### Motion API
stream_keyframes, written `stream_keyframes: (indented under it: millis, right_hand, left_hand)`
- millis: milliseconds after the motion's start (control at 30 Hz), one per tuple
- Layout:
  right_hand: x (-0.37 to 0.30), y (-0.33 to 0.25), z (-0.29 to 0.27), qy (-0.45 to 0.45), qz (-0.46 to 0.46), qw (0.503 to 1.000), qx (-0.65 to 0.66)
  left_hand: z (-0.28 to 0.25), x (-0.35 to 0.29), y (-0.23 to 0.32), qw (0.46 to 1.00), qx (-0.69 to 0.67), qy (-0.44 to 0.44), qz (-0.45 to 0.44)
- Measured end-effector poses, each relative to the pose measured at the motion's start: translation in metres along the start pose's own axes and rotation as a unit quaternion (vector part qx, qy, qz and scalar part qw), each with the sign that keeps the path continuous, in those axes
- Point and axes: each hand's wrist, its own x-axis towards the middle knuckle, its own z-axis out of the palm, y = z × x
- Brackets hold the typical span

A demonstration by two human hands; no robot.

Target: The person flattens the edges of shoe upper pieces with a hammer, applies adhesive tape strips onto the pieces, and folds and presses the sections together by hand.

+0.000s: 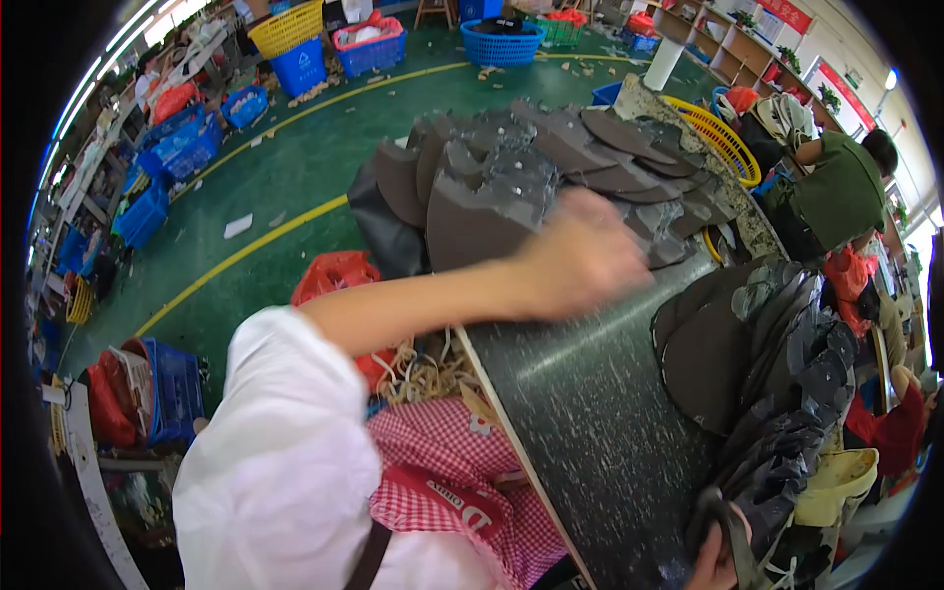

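My left hand (582,261) reaches across from the left, over the near edge of a pile of brown, cap-brim-shaped pieces (482,221) with ragged dark grey edges. Motion smears its fingers, so whether they grip anything is unclear. At the lower right my right hand (716,562) is closed round a dark looped tool (733,541). Its exact kind is hard to make out. Beside that hand, a second stack of the brim-shaped pieces (708,354) runs along the right side of the dark speckled tabletop (590,423).
Red bags (334,275) and a heap of pale strips (423,374) sit left of the table. Beyond its far end stands a yellow basket (723,143). A person in green (836,192) bends at the right. Blue crates (172,388) stand on the left.
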Motion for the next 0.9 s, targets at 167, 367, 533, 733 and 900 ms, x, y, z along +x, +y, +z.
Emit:
stream_keyframes:
  millis: [167,367,533,733,900]
  right_hand:
    - [0.116,-0.090,0.115,-0.214,-0.224,0.944,0.111]
    - [0.211,-0.181,0.283,-0.087,-0.363,0.928,0.005]
    - [0.240,-0.201,0.321,-0.151,-0.327,0.933,-0.015]
    - [0.243,-0.182,0.302,-0.137,-0.313,0.940,-0.020]
    - [0.202,-0.160,0.213,-0.123,-0.262,0.956,0.042]
  left_hand:
    - [-0.047,-0.092,-0.098,0.956,0.148,-0.125,-0.220]
    - [-0.041,-0.084,-0.115,0.947,-0.035,-0.077,-0.309]
    - [-0.102,-0.067,-0.089,0.858,-0.400,-0.112,-0.301]
    - [-0.157,-0.031,0.001,0.640,-0.727,-0.044,-0.244]
    - [-0.094,-0.037,0.061,0.603,-0.679,-0.204,-0.365]
